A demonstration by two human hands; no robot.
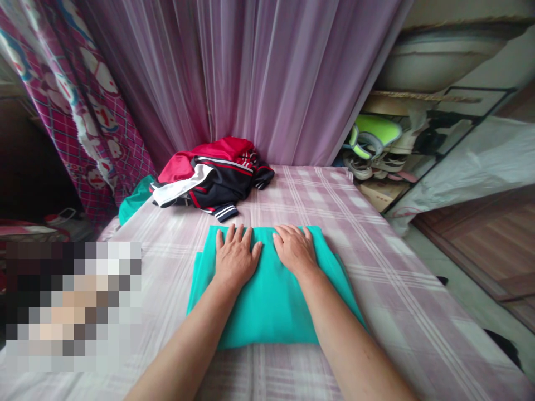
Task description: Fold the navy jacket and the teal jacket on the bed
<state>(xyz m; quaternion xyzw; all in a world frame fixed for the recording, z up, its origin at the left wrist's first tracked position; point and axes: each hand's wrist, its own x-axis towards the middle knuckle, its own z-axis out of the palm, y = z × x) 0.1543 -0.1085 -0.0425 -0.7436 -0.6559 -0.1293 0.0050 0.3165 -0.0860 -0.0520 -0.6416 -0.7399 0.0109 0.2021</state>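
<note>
1. We have both palms pressed flat on a folded green cloth (271,295) that lies in the middle of the checked bedsheet (401,301), straight in front of us.
2. Our left hand (234,256) rests near the cloth's far edge with its fingers spread wide and gripping nothing.
3. Our right hand (295,248) lies just beside it, fingers loosely together and flat, also holding nothing.
4. We judge the cloth to be light, thin and soft; it looks smooth, so it may slide on the sheet, and its layers could shift apart.
5. We think the best hold is a pinch at the corners or along a folded edge, catching all layers at once.
6. A pile of red and black clothes (213,178) sits at the far end near the pink curtain (267,78), well apart from the cloth.
</note>
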